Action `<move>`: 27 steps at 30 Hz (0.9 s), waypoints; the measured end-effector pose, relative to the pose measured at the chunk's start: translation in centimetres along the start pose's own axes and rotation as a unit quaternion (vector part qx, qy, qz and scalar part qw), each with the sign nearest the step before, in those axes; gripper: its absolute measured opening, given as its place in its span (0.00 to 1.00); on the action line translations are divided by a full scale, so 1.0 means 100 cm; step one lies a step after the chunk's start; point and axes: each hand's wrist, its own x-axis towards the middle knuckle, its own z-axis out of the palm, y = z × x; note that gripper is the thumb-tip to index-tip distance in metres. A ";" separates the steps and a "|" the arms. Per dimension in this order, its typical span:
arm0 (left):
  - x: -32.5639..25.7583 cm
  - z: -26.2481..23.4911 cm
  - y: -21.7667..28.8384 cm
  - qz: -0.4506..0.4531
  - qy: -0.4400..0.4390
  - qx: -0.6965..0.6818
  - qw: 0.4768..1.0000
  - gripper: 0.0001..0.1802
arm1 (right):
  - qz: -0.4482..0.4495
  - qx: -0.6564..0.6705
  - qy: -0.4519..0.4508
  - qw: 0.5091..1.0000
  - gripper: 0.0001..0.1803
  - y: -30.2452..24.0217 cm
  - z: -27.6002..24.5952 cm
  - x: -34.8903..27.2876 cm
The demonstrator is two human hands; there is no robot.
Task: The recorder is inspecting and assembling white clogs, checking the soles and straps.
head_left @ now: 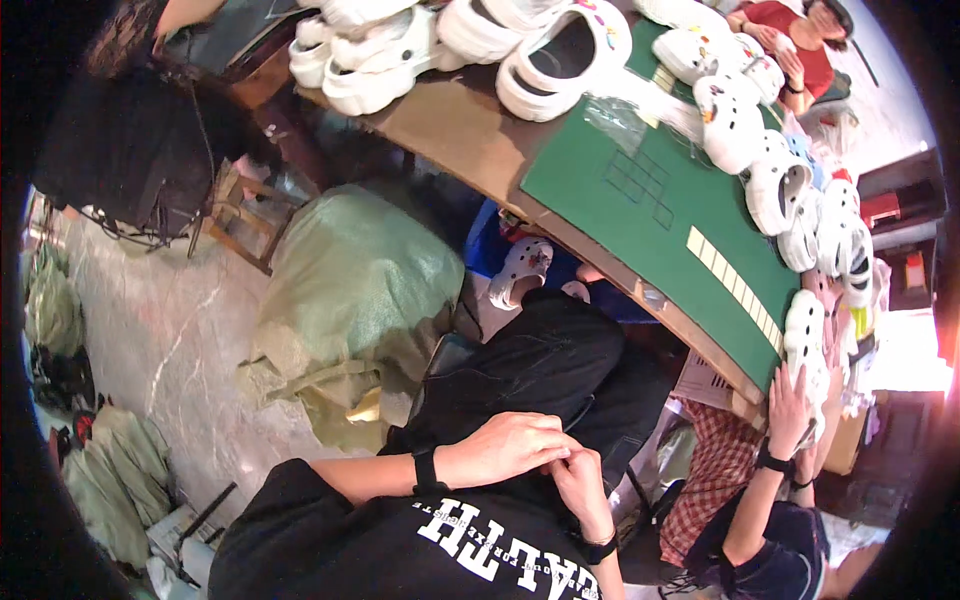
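Note:
Over my lap, my left hand (510, 445) and my right hand (582, 488) meet at the fingertips. Both have curled fingers, pressed together; anything small between them is hidden. Each wrist wears a black band. Below my hands are my black trousers (545, 360). Beyond my knees, a white clog (523, 272) with dark holes and charms is partly visible under the table edge, beside a blue bin (484, 240).
A table with a green mat (690, 265) stands ahead, lined with white clogs (565, 60). A strip of pale stickers (735, 290) lies on it. At right, a co-worker's hands (790, 405) touch a clog. A big green sack (350, 290) sits left, near a wooden stool (245, 220).

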 end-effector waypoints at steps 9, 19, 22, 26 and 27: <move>-0.007 -0.006 -0.009 0.010 0.023 -0.045 0.999 0.13 | 0.011 -0.034 0.014 0.999 0.07 -0.015 0.009 0.005; -0.011 -0.016 -0.012 -0.053 0.015 -0.056 0.997 0.13 | -0.035 -0.073 -0.060 0.995 0.09 -0.015 0.006 0.017; -0.010 -0.022 -0.008 -0.063 0.051 -0.041 0.996 0.13 | -0.072 -0.047 -0.057 0.995 0.10 -0.020 0.006 0.024; -0.008 -0.027 -0.009 -0.116 0.038 -0.023 0.992 0.13 | -0.093 0.010 -0.062 0.994 0.11 -0.017 0.003 0.026; -0.007 -0.025 -0.010 -0.125 0.031 -0.042 0.991 0.13 | -0.089 0.019 -0.053 0.994 0.11 -0.014 0.000 0.025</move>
